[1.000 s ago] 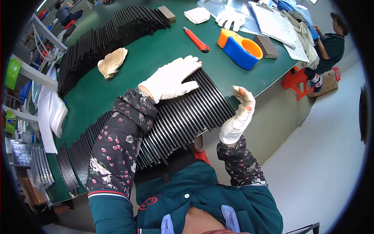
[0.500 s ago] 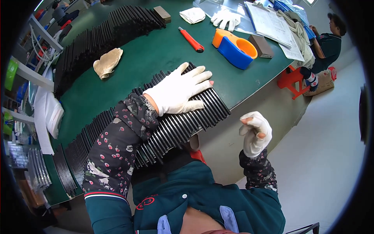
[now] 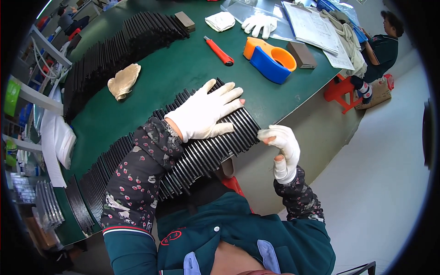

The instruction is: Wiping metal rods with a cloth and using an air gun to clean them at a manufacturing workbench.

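I'd press evenly with the left hand (image 3: 200,114), spread flat on the rods (image 3: 205,157), not gripping, and go easy with the right hand (image 3: 287,147), half-curled, seemingly empty.

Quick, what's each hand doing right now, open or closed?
Left hand: open, spread flat on the black rods.
Right hand: partly open, fingers curved beside the rods' end; contact can't be told.

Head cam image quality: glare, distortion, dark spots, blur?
All head view: glare streaks on the black rods near the left hand; black, curved corners from the fisheye; the far rod pile goes dark, losing detail; red cutter looks crisp, distant person at upper left soft.
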Motion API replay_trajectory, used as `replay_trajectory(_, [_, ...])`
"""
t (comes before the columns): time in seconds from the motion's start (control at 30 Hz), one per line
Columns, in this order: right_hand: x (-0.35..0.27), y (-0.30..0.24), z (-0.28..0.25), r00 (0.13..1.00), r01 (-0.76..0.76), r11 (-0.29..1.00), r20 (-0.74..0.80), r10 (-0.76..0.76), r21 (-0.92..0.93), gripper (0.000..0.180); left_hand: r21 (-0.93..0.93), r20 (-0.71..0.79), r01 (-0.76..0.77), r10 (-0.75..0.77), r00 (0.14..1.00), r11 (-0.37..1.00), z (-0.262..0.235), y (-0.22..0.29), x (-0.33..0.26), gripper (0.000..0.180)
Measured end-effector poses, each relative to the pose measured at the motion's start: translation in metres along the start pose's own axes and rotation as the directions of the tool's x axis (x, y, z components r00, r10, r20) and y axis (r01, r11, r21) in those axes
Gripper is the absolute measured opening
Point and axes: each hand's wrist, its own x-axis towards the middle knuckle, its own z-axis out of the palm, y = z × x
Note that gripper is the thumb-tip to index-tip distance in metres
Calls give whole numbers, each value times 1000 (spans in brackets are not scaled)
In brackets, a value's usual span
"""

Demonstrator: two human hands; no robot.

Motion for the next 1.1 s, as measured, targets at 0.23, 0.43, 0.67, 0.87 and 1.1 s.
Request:
replay_trajectory(0.23, [1,1,3,993,-118,992,-25,120,49,42,-1,-39,-11,11,999,1000,5,-2,-2,63])
replay_trajectory(0.43, [-9,4,1,989,-150,987,-4,151,64,41,-4,-44,-3,3,999,1000,5,-2,-1,63])
replay_trajectory(0.67, [10,25,7,964,-252,967,-78,255,42,44,4,-38,6,-5,999,1000,1,-1,8,60])
replay_trajectory(0.87, [23,37,16,918,-391,913,-19,396,120,48,48,-54,67,-64,996,997,1,9,10,62])
replay_trajectory(1.1, [15,42,13,887,-452,869,-1,461,201,55,-444,-211,-502,458,864,742,3,113,-14,62])
